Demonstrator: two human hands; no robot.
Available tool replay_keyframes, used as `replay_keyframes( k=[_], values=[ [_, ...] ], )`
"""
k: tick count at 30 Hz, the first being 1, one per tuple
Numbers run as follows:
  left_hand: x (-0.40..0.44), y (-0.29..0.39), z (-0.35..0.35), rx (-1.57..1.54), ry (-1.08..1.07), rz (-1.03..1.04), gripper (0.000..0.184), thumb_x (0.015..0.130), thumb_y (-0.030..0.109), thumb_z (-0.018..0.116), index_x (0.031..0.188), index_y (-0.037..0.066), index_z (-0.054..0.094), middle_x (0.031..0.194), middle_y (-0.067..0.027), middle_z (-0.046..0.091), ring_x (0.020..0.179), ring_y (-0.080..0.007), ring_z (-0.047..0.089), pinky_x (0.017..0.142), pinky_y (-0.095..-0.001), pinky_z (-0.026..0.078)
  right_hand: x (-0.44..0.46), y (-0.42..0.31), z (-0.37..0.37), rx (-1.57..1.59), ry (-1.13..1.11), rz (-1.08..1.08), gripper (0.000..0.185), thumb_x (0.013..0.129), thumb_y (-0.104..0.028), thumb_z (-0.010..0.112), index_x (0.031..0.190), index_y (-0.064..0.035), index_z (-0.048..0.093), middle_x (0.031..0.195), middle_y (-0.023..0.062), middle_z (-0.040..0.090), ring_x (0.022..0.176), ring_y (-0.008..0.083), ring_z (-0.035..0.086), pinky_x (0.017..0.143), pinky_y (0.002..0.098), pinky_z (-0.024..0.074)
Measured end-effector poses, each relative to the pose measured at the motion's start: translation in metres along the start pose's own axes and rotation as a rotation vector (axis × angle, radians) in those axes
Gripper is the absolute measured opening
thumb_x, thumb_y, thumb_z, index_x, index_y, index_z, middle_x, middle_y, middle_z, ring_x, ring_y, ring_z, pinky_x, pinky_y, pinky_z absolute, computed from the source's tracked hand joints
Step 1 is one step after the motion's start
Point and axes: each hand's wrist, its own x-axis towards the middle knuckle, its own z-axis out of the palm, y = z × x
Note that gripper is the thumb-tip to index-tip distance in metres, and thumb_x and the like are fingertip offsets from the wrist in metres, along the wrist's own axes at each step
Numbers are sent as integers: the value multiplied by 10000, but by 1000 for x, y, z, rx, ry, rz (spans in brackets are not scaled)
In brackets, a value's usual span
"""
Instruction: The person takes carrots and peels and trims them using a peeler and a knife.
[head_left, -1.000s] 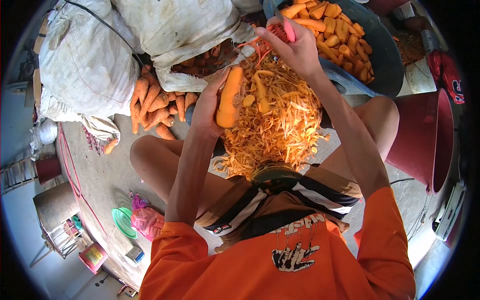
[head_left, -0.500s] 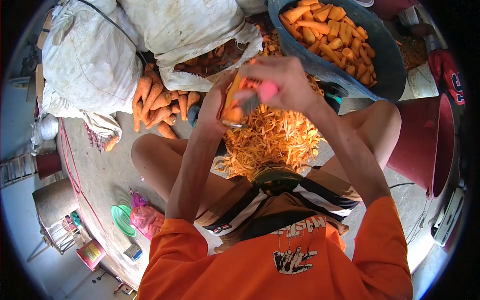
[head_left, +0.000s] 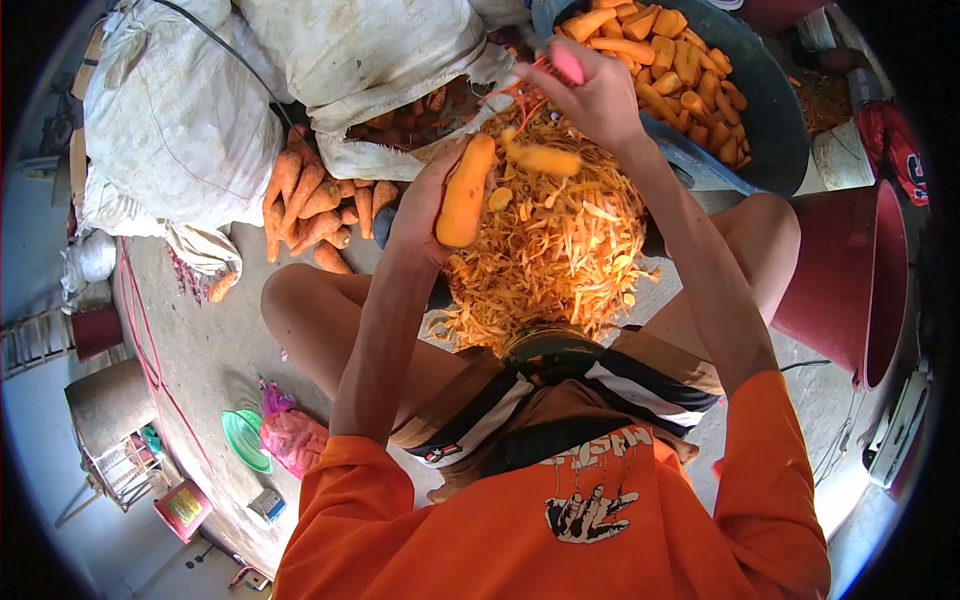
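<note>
A peeled orange carrot point(head_left: 466, 192) lies in my left hand point(head_left: 422, 205), tilted over the left side of a heap of peelings point(head_left: 560, 250). My right hand point(head_left: 603, 98) is up and to the right, closed round a peeler with a pink handle point(head_left: 567, 63); its blade end is blurred. Blurred orange peel hangs in the air between the two hands, above the heap. Unpeeled carrots point(head_left: 318, 205) lie on the floor left of my left hand.
White sacks point(head_left: 180, 120) stand at the upper left. A blue tub point(head_left: 775, 150) of peeled carrots is at the upper right. A dark red bucket point(head_left: 835, 280) stands by my right knee. Another person's red garment point(head_left: 893, 150) shows at the far right.
My right hand came down over the carrot half a second ago and is now raised away to the upper right. The carrot is still in my left hand.
</note>
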Motion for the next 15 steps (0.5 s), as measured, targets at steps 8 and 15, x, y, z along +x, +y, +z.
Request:
replay_keyframes(
  k=[8,15],
  values=[
    [-9,-1,24,-164,66,35,315,1055,306,588,1251,64,627,1064,-89,688,844,-163,700,612,-279,586,-25,-32,11,315,-66,-349,328,846,-384,851,990,-111,740,829,111,731,684,313,693,627,358,551],
    [-3,6,12,-78,-17,-12,347,1075,311,566,1303,55,619,1022,-26,705,815,-126,683,675,-274,590,-24,-50,-4,390,-197,-214,274,858,-210,870,1027,-51,725,811,62,705,695,121,674,624,294,535]
  ],
)
